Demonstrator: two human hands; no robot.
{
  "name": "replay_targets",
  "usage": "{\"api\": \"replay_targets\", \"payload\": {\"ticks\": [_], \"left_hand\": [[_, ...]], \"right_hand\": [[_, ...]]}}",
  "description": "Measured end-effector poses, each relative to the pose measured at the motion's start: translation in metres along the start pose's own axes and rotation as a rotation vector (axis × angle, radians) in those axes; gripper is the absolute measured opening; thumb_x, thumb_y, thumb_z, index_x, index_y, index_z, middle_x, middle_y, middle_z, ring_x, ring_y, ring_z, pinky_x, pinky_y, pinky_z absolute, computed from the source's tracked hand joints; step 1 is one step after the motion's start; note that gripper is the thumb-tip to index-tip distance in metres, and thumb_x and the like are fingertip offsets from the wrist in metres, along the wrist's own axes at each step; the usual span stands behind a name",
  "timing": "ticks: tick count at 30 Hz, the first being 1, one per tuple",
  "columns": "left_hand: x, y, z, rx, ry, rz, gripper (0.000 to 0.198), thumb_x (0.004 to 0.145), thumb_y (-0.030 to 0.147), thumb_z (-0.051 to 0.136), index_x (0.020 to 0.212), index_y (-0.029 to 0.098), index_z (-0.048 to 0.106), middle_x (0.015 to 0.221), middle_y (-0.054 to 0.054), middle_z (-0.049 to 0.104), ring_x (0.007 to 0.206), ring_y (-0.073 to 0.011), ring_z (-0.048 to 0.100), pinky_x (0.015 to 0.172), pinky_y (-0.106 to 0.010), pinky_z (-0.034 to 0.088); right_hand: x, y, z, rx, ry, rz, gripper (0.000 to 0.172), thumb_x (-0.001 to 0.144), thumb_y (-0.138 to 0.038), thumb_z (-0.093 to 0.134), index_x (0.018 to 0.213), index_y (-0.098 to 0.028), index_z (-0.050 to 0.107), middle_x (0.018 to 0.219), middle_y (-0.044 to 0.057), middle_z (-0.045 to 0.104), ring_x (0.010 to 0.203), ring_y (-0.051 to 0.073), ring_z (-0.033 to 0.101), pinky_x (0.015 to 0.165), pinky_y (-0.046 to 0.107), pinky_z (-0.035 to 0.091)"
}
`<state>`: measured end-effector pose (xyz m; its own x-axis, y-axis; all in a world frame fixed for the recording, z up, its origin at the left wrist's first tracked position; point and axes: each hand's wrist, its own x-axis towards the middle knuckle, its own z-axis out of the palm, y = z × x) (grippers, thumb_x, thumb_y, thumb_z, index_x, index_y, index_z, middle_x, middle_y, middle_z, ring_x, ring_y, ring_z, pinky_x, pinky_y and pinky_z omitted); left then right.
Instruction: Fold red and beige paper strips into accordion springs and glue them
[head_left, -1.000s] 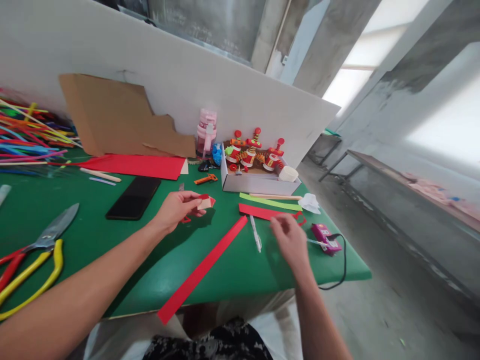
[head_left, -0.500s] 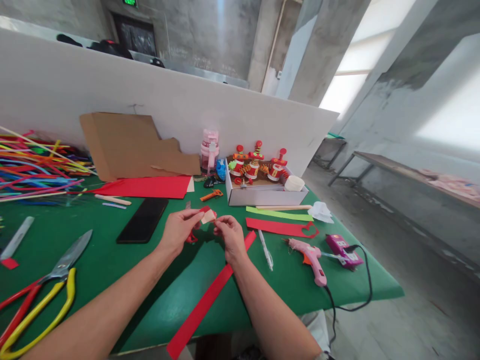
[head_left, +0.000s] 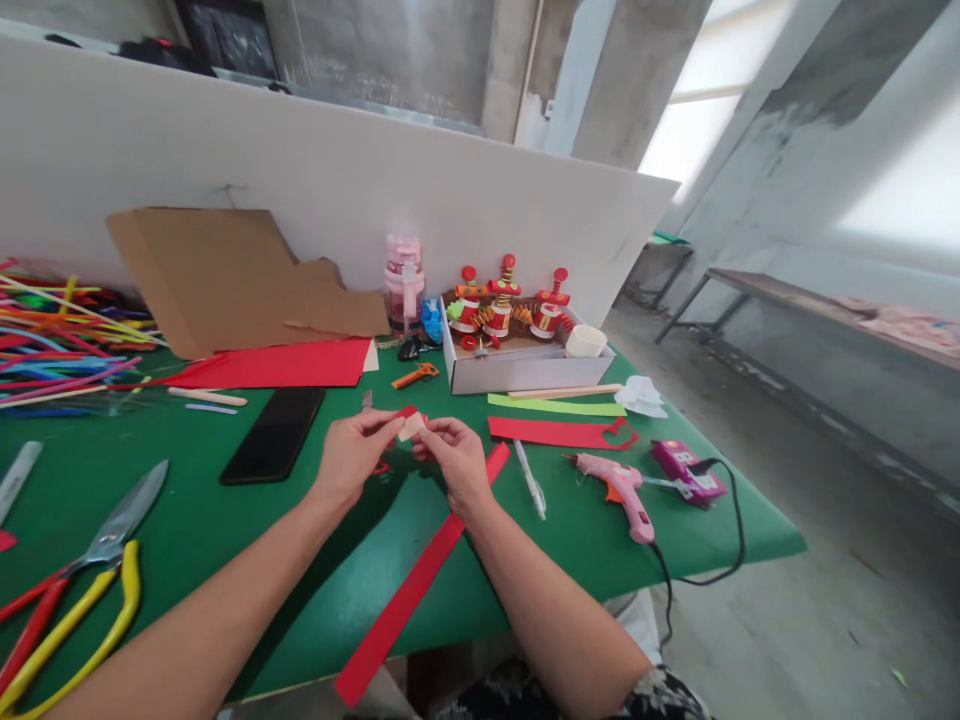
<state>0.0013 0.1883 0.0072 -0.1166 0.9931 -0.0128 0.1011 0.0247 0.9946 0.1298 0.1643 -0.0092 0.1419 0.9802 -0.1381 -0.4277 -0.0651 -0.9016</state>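
Between my hands is a small piece of red paper with a pale cream side (head_left: 410,427). My left hand (head_left: 346,458) pinches its left end between thumb and fingers. From the other side, my right hand (head_left: 457,465) is closed with its fingertips on the right edge of the piece. A long red paper strip (head_left: 420,590) lies slantwise under my right wrist and reaches past the table's front edge. Beneath my left hand, a red-handled tool (head_left: 381,467) is mostly hidden.
Large shears (head_left: 112,530) and a black phone (head_left: 274,436) lie to the left. On the right are a white pen (head_left: 531,480), a pink glue gun (head_left: 616,488) with its cord, and red paper (head_left: 551,431). Behind stands a white box (head_left: 525,376) holding several red figures (head_left: 498,318).
My right fingertips have come in closer against the small piece, and its pale side has turned slightly. The camera view has shifted a little; the things on the table have stayed in place.
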Motion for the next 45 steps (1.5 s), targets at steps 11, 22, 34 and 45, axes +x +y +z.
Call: {"api": "replay_targets", "payload": {"ticks": [11, 22, 34, 45], "left_hand": [[-0.001, -0.003, -0.003, 0.21, -0.099, 0.364, 0.024, 0.076, 0.039, 0.066, 0.087, 0.021, 0.078, 0.088, -0.003, 0.073, 0.072, -0.0158, 0.065, 0.067, -0.025, 0.053], [0.001, -0.012, -0.009, 0.53, -0.179, 0.811, 0.04, 0.085, 0.017, 0.043, 0.109, 0.018, 0.073, 0.105, -0.008, 0.073, 0.096, -0.0204, 0.067, 0.088, -0.033, 0.053], [0.004, -0.016, -0.012, 0.619, -0.226, 1.107, 0.043, 0.085, 0.009, 0.047, 0.124, 0.018, 0.064, 0.114, -0.01, 0.072, 0.103, -0.0205, 0.067, 0.092, -0.033, 0.054], [0.009, -0.016, -0.021, 0.761, -0.069, 1.181, 0.025, 0.096, 0.024, 0.052, 0.109, 0.024, 0.073, 0.099, -0.008, 0.075, 0.088, -0.0203, 0.068, 0.083, -0.034, 0.052]], "right_hand": [[0.005, -0.002, -0.005, -0.053, 0.092, -0.012, 0.021, 0.056, -0.036, 0.08, 0.063, -0.018, 0.07, 0.053, -0.002, 0.062, 0.05, 0.01, 0.054, 0.053, 0.024, 0.046], [0.002, -0.007, -0.006, 0.019, 0.099, 0.039, 0.021, 0.057, -0.032, 0.082, 0.066, -0.017, 0.071, 0.06, 0.0, 0.067, 0.05, 0.009, 0.058, 0.053, 0.022, 0.047], [0.002, -0.012, -0.009, 0.152, 0.026, 0.084, 0.017, 0.056, -0.03, 0.081, 0.063, -0.018, 0.071, 0.061, -0.001, 0.067, 0.053, 0.009, 0.057, 0.056, 0.021, 0.046], [0.004, -0.018, -0.014, 0.153, -0.06, 0.192, 0.026, 0.059, -0.037, 0.082, 0.066, -0.015, 0.069, 0.053, -0.005, 0.055, 0.044, 0.004, 0.041, 0.046, 0.019, 0.036]]}}
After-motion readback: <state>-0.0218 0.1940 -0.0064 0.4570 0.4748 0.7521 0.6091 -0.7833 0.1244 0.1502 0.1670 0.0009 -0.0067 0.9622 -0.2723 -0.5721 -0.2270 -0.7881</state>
